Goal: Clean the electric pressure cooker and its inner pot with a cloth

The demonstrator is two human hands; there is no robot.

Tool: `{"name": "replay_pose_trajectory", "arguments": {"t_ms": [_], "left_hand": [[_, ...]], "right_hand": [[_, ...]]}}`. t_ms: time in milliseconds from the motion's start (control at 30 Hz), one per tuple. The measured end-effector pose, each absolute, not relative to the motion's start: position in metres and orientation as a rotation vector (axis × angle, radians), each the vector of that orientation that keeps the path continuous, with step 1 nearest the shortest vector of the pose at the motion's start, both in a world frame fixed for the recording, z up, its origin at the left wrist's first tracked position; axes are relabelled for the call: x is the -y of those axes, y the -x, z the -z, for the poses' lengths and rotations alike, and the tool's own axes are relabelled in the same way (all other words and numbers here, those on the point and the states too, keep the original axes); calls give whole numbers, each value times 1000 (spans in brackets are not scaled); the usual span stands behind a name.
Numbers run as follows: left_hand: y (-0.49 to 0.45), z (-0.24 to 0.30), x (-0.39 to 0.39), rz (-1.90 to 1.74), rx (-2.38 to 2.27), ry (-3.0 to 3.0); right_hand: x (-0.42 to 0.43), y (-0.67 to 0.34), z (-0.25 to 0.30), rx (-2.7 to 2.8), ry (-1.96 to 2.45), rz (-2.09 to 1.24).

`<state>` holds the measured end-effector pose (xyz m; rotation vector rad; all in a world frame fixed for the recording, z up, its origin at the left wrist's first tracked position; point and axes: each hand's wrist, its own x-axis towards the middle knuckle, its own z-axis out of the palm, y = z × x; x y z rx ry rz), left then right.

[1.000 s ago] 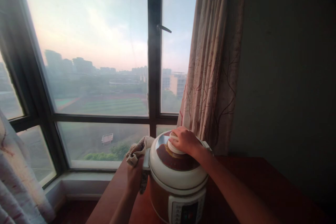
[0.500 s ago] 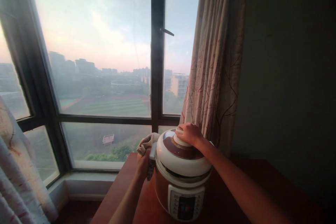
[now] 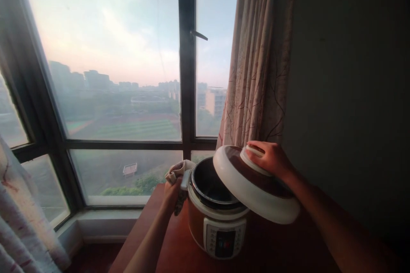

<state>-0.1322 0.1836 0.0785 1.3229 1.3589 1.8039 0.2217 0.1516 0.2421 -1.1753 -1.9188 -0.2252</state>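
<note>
An electric pressure cooker (image 3: 196, 224) with a brown body, white rim and lit control panel stands on the table. Its dark inner pot (image 3: 209, 179) shows through the uncovered top. My right hand (image 3: 272, 158) grips the knob of the white-and-brown lid (image 3: 256, 202), which hangs tilted over the cooker's right side, down to the right. My left hand (image 3: 172, 194) is closed round a patterned cloth (image 3: 177, 171), against the cooker's white left side handle (image 3: 185, 180). Whether those fingers also wrap the handle is hidden. The pot's floor is out of sight.
The reddish-brown table (image 3: 144, 226) ends at a left edge beside the window sill (image 3: 107, 222). Dark-framed windows (image 3: 187, 94) stand behind. One patterned curtain (image 3: 256, 72) hangs behind the cooker, another (image 3: 25, 222) at lower left. A dark wall (image 3: 346, 72) is on the right.
My right hand has lifted the lid off the cooker and carried it right, tilting it, so the inner pot shows. My left hand stays at the side handle with the cloth. The view has shifted slightly.
</note>
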Motion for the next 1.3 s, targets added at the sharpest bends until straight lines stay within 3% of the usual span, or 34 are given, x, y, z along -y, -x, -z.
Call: {"name": "replay_pose_trajectory", "arguments": {"t_ms": [233,467,767,1033,1300], "left_hand": [[129,-81,-182,-1773,-1455,-1273],[121,-81,-178,-1819,-1342,-1174],[121,-81,-178,-1821,-1300,-1159],[120,-85,-175,-1833,-1313,-1185],[119,-84,-174,-1847,-1309,-1129]], "right_hand": [[-85,-345,-191,1708,1461,456],[-65,-429,-98,1572,1782,496],[-72,-399,10,1759,1704,642],[-76,-366,21,1828,1714,506],[-86,-350,43,1843,1747,577]]}}
